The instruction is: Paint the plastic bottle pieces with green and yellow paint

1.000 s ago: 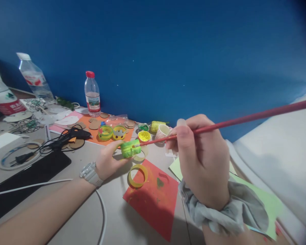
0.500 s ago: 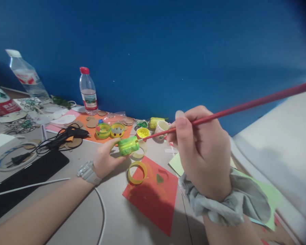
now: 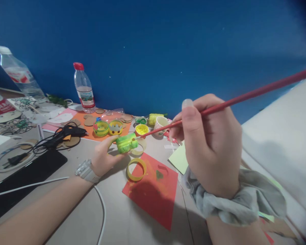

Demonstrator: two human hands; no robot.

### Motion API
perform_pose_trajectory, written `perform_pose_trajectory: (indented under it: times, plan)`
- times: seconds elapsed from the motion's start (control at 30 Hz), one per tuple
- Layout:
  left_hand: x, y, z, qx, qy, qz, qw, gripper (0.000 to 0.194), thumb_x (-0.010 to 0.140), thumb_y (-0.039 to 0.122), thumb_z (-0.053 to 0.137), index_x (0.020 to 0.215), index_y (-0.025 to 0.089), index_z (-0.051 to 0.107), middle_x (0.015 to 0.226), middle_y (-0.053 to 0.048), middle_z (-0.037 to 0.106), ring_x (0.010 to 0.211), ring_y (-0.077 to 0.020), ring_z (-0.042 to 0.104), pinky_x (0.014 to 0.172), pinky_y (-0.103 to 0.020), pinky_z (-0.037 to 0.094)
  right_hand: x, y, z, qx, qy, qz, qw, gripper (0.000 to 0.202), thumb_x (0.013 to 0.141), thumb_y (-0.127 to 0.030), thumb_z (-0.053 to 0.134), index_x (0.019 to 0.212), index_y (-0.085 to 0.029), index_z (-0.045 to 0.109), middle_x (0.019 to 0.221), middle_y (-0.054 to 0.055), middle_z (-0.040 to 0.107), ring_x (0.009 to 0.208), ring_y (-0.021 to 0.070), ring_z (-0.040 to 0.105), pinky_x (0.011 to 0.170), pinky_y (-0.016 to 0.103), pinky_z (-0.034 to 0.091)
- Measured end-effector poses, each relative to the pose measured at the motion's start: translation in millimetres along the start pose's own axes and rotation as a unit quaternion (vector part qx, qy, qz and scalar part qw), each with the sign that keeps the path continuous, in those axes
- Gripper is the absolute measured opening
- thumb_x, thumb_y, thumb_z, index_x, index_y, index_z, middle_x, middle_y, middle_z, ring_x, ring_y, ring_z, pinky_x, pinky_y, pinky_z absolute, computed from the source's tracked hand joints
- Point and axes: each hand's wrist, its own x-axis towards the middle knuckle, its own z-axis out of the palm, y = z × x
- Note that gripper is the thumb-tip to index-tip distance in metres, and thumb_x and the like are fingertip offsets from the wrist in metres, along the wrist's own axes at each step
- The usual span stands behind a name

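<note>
My left hand [image 3: 105, 154] is closed around the end of a small ribbed piece [image 3: 127, 143], painted bright green and yellow; it looks like part of a plastic bottle. Between the thumb and fingers of my right hand [image 3: 210, 143] is a long red paintbrush [image 3: 160, 129]. The brush tip touches the painted piece near its right end. Just behind sit a cup of yellow paint [image 3: 142, 130] and a cup with green paint [image 3: 140, 121]. Below lies a yellow ring [image 3: 137, 179], partly on red paper [image 3: 155, 207]; a paler ring [image 3: 139, 152] is beside the painted piece.
Two decorated rings [image 3: 115, 128] stand on orange paper [image 3: 89, 119]. A red-capped bottle [image 3: 85, 92] rises behind. A patterned paper cup [image 3: 161, 125] stands near the blue wall. At left are a glue gun [image 3: 73, 129] with its cord, a black phone [image 3: 28, 180] and a white cable [image 3: 102, 204].
The brush tip has moved left from the right edge of the painted piece onto its surface. My right hand appears slightly farther right and higher. The view has shifted a little.
</note>
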Motion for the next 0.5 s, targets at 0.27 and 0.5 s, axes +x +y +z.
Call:
perform_pose_trajectory:
  times: [0.27,0.5]
  plan:
    - [0.9,1.0,-0.4,0.004,-0.003,-0.001,1.0,0.043,0.069,0.043,0.074,0.102,0.017,0.062,0.09,-0.005,0.075,0.08,-0.0227,0.072,0.075,-0.032,0.057,4.4,1.0,-4.8,-0.04,-0.006,-0.022,0.999,0.024,0.106,-0.029,0.043,0.086,-0.017,0.046,0.064,-0.004,0.051,0.053,0.0056,0.051,0.047,0.016,0.039]
    - [1.5,2.1,0.1,0.009,-0.011,-0.007,1.0,0.044,0.07,0.044,0.073,0.104,0.018,0.062,0.092,-0.006,0.076,0.081,-0.0245,0.073,0.073,-0.033,0.059,29.6,42.5,-29.6,-0.118,0.127,0.003,0.985,0.028,0.106,-0.038,0.039,0.086,-0.018,0.042,0.07,-0.002,0.053,0.057,0.0089,0.055,0.052,0.021,0.039]
